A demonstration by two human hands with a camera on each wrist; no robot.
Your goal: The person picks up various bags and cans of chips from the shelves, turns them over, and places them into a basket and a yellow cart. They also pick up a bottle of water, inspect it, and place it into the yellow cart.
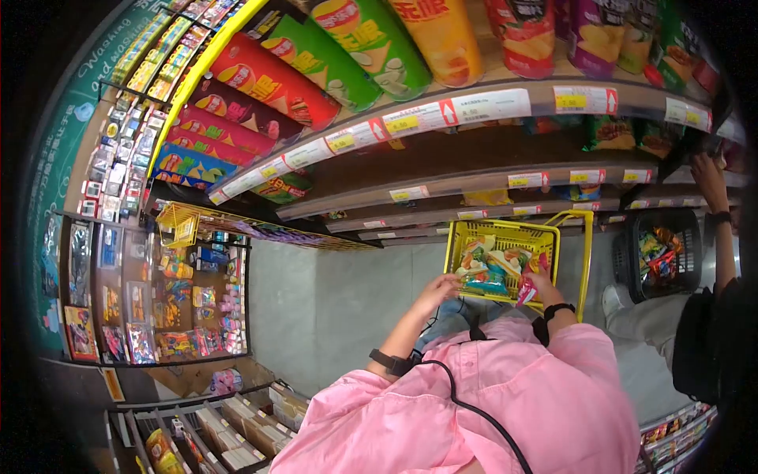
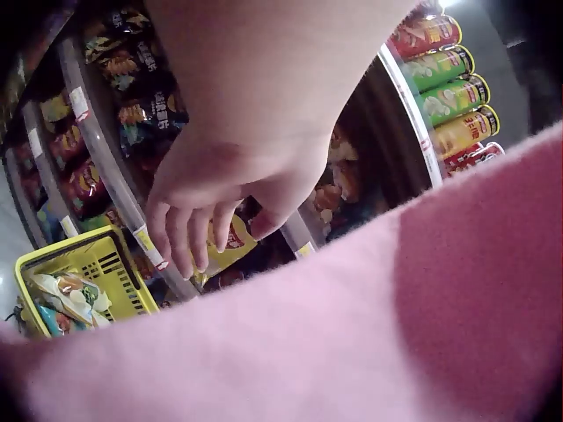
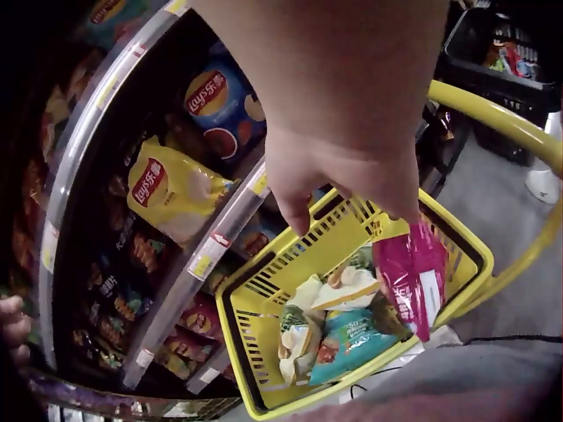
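Observation:
A yellow basket (image 1: 452,257) holds several snack bags, among them a teal bag (image 3: 352,341) and a white one (image 3: 301,338). Over its right side my right hand (image 3: 347,180) holds a pink bag (image 3: 412,277) by its upper end; the fingertips are partly hidden behind the hand. My left hand (image 2: 224,198) hangs just left of the basket in the head view, fingers loosely bent and apart, with nothing seen in it. A yellow chip bag (image 3: 174,189) lies on a shelf beside the basket.
Shelves with chip tubes (image 1: 276,79) and price labels run across the front. At the right, another person's arm (image 1: 714,189) reaches to a shelf above a black basket (image 1: 687,237). Small-goods racks (image 1: 158,284) stand at the left, bins (image 1: 229,426) at the lower left.

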